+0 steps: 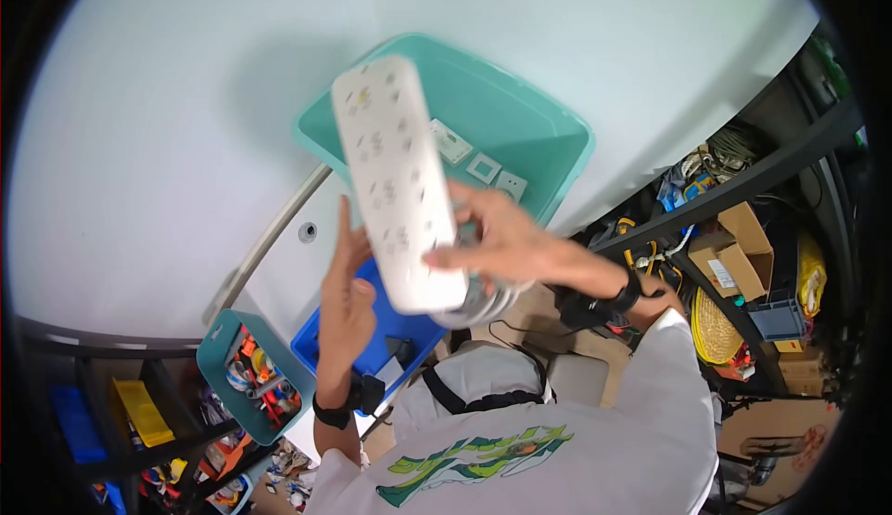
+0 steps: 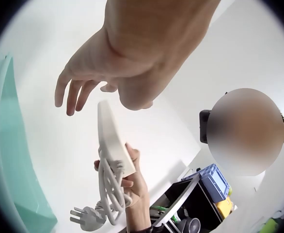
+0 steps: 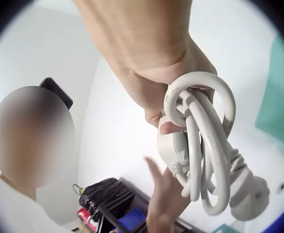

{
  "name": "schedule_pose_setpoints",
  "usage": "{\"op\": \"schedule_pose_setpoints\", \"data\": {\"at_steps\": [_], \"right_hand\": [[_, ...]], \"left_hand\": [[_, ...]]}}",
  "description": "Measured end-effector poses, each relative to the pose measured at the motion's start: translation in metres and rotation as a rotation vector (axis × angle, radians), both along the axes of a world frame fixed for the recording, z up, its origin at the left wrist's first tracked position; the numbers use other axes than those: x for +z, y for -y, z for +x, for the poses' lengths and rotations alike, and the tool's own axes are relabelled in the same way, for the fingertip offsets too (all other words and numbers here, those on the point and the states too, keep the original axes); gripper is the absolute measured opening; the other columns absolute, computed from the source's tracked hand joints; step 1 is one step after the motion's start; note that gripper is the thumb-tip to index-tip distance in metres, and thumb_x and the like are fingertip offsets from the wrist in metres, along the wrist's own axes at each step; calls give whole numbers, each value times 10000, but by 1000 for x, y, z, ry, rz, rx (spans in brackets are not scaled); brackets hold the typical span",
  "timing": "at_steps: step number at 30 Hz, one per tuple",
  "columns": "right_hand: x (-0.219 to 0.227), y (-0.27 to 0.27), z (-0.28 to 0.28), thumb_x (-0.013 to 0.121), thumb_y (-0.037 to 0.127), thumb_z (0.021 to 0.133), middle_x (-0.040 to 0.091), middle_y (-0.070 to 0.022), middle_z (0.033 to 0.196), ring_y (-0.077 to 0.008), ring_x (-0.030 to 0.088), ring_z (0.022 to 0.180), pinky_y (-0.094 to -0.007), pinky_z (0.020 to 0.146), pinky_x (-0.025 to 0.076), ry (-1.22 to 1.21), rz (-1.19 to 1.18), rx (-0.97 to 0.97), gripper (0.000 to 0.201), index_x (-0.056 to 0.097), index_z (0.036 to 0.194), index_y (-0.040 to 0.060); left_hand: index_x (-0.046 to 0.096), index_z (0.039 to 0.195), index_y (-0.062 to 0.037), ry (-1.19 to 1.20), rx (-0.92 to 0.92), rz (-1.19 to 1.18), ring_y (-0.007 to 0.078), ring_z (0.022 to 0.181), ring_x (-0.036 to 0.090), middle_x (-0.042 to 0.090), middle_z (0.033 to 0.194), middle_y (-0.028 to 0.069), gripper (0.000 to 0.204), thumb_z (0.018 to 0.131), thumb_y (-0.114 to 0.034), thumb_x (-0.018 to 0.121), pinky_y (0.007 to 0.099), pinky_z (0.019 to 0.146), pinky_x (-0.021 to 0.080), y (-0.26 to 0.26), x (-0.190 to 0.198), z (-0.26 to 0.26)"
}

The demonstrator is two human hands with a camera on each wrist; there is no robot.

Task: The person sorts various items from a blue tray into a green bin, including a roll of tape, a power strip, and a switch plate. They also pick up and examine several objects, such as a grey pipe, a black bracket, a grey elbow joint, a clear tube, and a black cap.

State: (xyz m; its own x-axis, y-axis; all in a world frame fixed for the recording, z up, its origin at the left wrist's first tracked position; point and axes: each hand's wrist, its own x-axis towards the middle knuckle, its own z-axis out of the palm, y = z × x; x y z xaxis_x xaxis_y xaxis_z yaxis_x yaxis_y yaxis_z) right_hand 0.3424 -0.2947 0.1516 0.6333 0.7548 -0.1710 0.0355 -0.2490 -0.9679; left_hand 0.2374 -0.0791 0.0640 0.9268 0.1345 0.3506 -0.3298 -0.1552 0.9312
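A long white power strip [image 1: 388, 180] with rows of sockets is held up by my right hand [image 1: 506, 236], thumb on its socket face and fingers round its edge. Its white cord [image 3: 205, 141] is bundled in loops beneath that hand, and the plug [image 2: 89, 218] hangs at the bundle's end. My left hand [image 1: 348, 315] is beside the strip's lower left side, fingers extended and holding nothing. Behind the strip stands a teal bin [image 1: 567, 134], partly covered by it, with a few white socket plates [image 1: 483, 167] lying inside.
Below the strip is a blue bin [image 1: 307, 343] with dark and grey pieces in it. To its left stands a small teal bin [image 1: 209, 348] full of colourful parts. Shelves with a cardboard box [image 1: 734, 255] line the right; yellow and blue trays sit at lower left.
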Motion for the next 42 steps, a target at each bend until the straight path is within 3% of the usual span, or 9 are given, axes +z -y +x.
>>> {"op": "schedule_pose_setpoints", "data": {"at_steps": [3,10,13,16,17,19,22,29,42], "right_hand": [[17,0,54,780,294,845,664,-237,1108,-217,710,718,-272,462,568,104,-117,-82,908,297,1547,-20],[-35,-16,223,797,325,809,656,-236,1089,-247,690,879,-304,543,567,302,-291,50,787,458,1444,6],[-76,-25,274,809,281,764,657,-229,1108,-275,684,883,-325,549,556,262,-552,316,801,473,1435,2],[-110,-46,297,861,239,666,675,-187,1173,-324,692,936,-494,736,568,442,-1181,645,801,562,1389,67],[-134,-54,304,861,239,666,675,-187,1173,-324,692,936,-494,736,568,441,-1179,653,801,562,1389,67],[-195,-62,322,859,255,720,678,-135,1224,-317,701,949,-492,766,577,846,-1305,1239,675,623,1342,137],[-254,-69,320,847,342,779,670,-87,1267,-316,684,1048,-515,835,567,834,-1442,1399,630,627,1349,187],[-355,-69,322,863,347,760,688,-73,1232,-308,661,1121,-481,847,541,762,-1187,1471,706,598,1399,209],[-403,-62,332,734,385,906,479,-115,1512,-343,443,1397,-545,1102,408,666,-1103,1164,660,482,1510,298]], "left_hand": [[254,1597,-22,-2,113,43,262,1194,628,631,1330,199,853,1023,-632,414,408,1053,457,-23,16,-13],[464,1482,7,-367,225,-14,212,1015,683,718,1066,152,499,1068,-259,543,365,951,526,-52,-3,-71],[477,1465,15,-436,243,-19,204,1001,673,715,1056,149,468,1057,-200,560,355,944,520,-55,-11,-93],[493,1446,17,-483,325,-57,193,978,660,711,1041,148,470,1042,-202,590,346,937,515,-56,-18,-112],[495,1444,18,-523,373,-69,191,970,659,710,1037,148,475,1038,-208,598,345,930,515,-56,-19,-118],[500,1436,21,-550,415,-66,191,951,660,713,1023,144,479,1033,-214,607,345,914,517,-57,-27,-130],[486,1441,34,-621,527,2,191,921,669,720,983,137,487,1036,-215,595,343,885,525,-53,-38,-144],[460,1454,41,-735,573,-77,211,929,685,720,1001,158,508,1038,-222,588,361,876,542,-36,-48,-156],[463,1448,40,-766,582,-102,223,938,690,713,1024,169,505,1041,-233,588,375,896,541,-23,-47,-128]]}}
